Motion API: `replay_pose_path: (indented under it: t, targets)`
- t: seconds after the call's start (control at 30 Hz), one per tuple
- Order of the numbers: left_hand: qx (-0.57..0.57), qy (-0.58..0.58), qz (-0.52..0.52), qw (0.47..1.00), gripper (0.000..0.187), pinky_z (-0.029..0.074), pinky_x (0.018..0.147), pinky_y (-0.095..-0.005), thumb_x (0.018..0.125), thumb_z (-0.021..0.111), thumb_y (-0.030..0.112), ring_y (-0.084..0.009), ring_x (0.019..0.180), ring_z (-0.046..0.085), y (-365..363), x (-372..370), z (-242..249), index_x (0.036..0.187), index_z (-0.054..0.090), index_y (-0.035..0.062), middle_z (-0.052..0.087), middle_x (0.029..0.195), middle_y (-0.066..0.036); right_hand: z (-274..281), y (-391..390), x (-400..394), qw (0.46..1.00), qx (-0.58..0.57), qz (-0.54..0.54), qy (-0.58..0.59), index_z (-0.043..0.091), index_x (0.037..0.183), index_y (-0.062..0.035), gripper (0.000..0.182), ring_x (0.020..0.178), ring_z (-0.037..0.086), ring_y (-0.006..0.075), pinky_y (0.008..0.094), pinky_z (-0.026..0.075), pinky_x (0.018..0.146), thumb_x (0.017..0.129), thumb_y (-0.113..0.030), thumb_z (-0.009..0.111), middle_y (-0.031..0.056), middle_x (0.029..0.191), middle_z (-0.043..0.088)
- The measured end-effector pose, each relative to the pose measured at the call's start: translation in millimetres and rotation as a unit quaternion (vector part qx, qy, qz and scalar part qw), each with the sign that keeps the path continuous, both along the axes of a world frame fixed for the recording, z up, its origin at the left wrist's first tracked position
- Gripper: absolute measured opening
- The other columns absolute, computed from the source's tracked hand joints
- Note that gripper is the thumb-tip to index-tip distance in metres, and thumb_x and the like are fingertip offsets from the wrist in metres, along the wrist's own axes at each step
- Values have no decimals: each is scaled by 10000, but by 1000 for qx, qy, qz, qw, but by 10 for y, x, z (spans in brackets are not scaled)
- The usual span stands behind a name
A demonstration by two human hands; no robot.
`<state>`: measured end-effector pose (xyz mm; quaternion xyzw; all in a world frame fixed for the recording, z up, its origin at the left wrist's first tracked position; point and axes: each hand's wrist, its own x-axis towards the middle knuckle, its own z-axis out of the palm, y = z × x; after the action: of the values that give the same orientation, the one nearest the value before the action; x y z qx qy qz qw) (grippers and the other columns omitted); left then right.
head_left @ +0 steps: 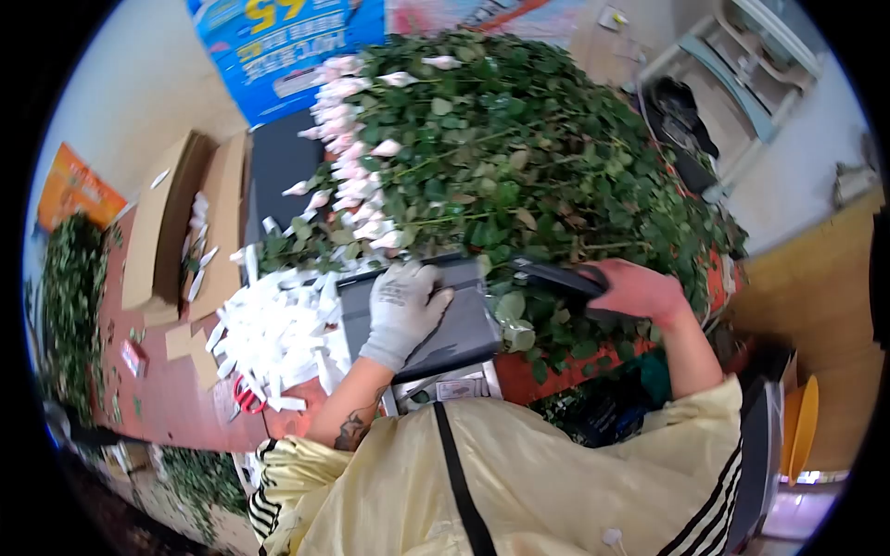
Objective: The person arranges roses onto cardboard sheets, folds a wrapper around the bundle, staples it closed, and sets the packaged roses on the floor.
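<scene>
My left hand (404, 310), in a white-grey glove, rests on a dark flat board (459, 324) at the table's front edge, its fingers curled; whether it grips anything is hidden. In my right hand (630, 289), which wears a pinkish glove, is a black elongated tool (556, 276), pointing left over the leaves. Behind both hands lies a big pile of leafy rose stems (519, 176), with pale pink wrapped buds (348, 139) along its left side. Many white sleeves (283, 324) are heaped left of the board.
Red-handled scissors (247, 396) lie on the reddish table (176, 398) at the left. Cardboard boxes (158, 227) stand behind them. More foliage (72, 306) is at the far left. A pale shelf (732, 83) is at the back right, and a yellow stool (799, 428) at the right.
</scene>
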<state>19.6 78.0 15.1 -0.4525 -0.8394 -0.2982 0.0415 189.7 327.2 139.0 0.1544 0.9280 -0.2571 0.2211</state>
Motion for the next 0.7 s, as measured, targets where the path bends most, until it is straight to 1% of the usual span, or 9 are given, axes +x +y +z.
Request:
replay_pose_path:
  t: [0.1, 0.17, 0.23, 0.3, 0.33, 0.43, 0.5, 0.57, 0.7]
  targets:
    - [167, 78, -41, 982, 408, 423, 808, -448, 667, 673, 254, -311, 949, 536, -123, 92, 301, 1020, 565, 82, 565, 1015, -118, -122, -216, 321, 947, -173, -187, 197, 463, 1237, 1, 651, 1083, 541, 298, 297, 398, 936, 648, -191, 661, 172, 1133, 561]
    - [226, -154, -62, 960, 854, 287, 1041, -427, 693, 719, 359, -349, 1243, 368, -309, 350, 415, 1370, 304, 45, 380, 1330, -207, -185, -640, 188, 914, -277, -144, 259, 412, 1292, 15, 748, 1165, 478, 335, 351, 354, 1000, 628, -184, 693, 199, 1262, 484]
    - [437, -484, -165, 740, 1031, 224, 1076, -404, 736, 733, 390, -267, 1312, 267, -346, 642, 452, 1430, 48, 56, 309, 1393, -157, -308, -1113, 263, 955, -105, -14, 276, 417, 1296, 2, 771, 1197, 436, 352, 380, 341, 1011, 619, -217, 714, 203, 1327, 411]
    - [422, -604, -131, 664, 1014, 261, 1054, -387, 746, 726, 369, -238, 1278, 319, -745, 726, 513, 1432, 43, 66, 333, 1370, -139, -270, -1475, 271, 969, -94, 140, 180, 461, 1267, -7, 754, 1222, 404, 359, 396, 329, 1019, 603, -240, 732, 196, 1380, 351]
    - [367, -525, -48, 766, 991, 289, 1019, -338, 766, 703, 384, -227, 1232, 340, -911, 698, 495, 1441, 61, 47, 315, 1338, -157, -126, -1589, 264, 952, -107, 205, 199, 548, 1179, -19, 671, 1215, 412, 350, 387, 346, 1006, 579, -244, 747, 169, 1378, 362]
    - [225, -462, 138, 847, 907, 392, 943, -372, 735, 696, 332, -261, 1078, 528, -1575, 819, 291, 1409, 184, 5, 528, 1167, -174, -218, -1553, 357, 961, -196, 89, 172, 584, 1152, -52, 607, 1235, 399, 316, 393, 359, 1000, 604, -254, 750, 143, 1354, 397]
    - [-37, -128, 92, 987, 742, 454, 828, -415, 663, 706, 158, -336, 975, 575, -2188, 674, -371, 1312, 385, -3, 559, 1122, -210, -285, -1552, 436, 961, -221, -14, 162, 562, 1194, -85, 576, 1243, 396, 305, 400, 368, 994, 672, -273, 715, 142, 1347, 406]
    - [-93, -145, 72, 982, 680, 466, 780, -396, 631, 700, 96, -331, 942, 578, -2663, 547, -667, 1264, 455, 44, 580, 1085, -177, -454, -1711, 578, 978, -108, -24, 178, 531, 1224, -113, 532, 1238, 399, 306, 410, 355, 1008, 752, -327, 652, 145, 1337, 417]
    - [-164, -77, -38, 983, 386, 461, 632, -420, 750, 544, 38, -330, 723, 585, -3430, 140, -895, 1134, 536, 5, 589, 805, -162, -1061, -2207, 197, 922, -230, 62, 306, 573, 1070, -77, 396, 1080, 511, 322, 393, 427, 911, 789, -353, 608, 151, 1130, 552]
